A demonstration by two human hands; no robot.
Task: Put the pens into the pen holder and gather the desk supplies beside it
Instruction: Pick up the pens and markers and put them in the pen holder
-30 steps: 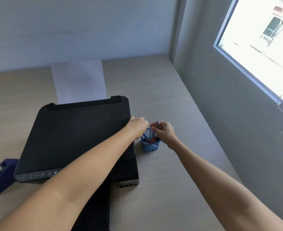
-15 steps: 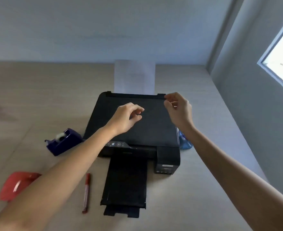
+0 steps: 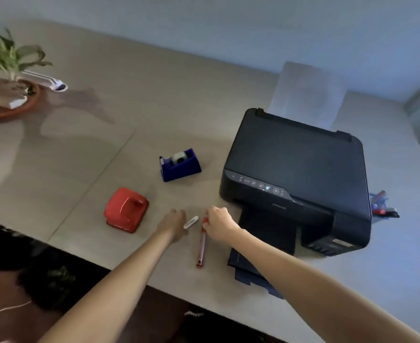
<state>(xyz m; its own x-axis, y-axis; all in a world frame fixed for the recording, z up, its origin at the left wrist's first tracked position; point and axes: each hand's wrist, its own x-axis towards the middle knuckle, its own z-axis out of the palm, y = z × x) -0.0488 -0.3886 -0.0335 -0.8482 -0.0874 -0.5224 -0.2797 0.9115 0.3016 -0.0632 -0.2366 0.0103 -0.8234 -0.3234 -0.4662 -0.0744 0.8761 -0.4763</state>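
A red pen (image 3: pixel 201 246) lies on the desk in front of the printer, pointing away from me. My right hand (image 3: pixel 217 225) is curled over its far end, fingers closed on it. My left hand (image 3: pixel 174 224) is just to the left, its fingertips pinching a small white pen-like piece (image 3: pixel 191 222). The blue pen holder (image 3: pixel 379 206) stands right of the printer, mostly hidden behind it, with several pens sticking out. A blue tape dispenser (image 3: pixel 179 165) and a red hole punch (image 3: pixel 126 210) sit on the desk to the left of my hands.
A black printer (image 3: pixel 298 174) with its output tray (image 3: pixel 251 271) extended fills the right side, paper standing in its rear feed. A potted plant (image 3: pixel 8 95) and a white tool stand at the far left. The desk's front edge (image 3: pixel 129 276) runs diagonally below my arms.
Both hands have come down from above the printer to the red pen at the desk's front. The view has swung left, and the white piece now shows at my left fingertips.
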